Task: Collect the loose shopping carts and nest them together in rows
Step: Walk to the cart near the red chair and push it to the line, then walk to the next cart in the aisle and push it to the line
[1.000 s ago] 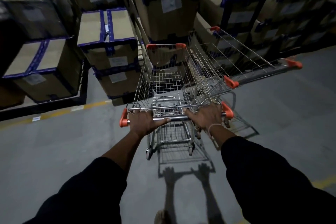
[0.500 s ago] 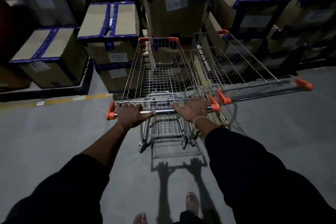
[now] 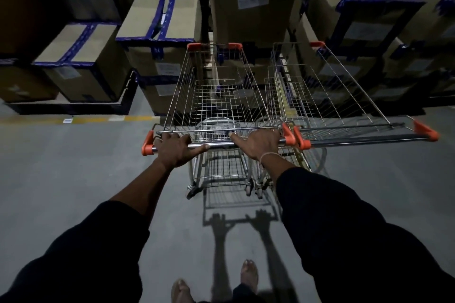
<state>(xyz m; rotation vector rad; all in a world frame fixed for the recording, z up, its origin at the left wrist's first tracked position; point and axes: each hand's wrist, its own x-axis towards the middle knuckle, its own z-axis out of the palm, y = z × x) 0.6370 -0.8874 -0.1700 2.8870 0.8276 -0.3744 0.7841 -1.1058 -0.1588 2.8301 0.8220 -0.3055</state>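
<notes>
Left hand point(image 3: 176, 149) and right hand point(image 3: 258, 142): fingers curled round chrome push bar point(image 3: 219, 144) of near silver wire shopping cart point(image 3: 216, 96). Just right, touching: second wire cart point(image 3: 327, 96). Beyond: blue-taped cardboard boxes point(image 3: 251, 2).

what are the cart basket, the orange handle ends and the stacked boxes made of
Cart basket: thin shiny wire grid, likely plated steel. Orange handle ends: matte, moulded look, probably plastic. Stacked boxes: dull brown, flap-topped, looks like cardboard, edges sealed with glossy blue tape.

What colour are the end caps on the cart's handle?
Orange end caps, clearest in the head view.
</notes>
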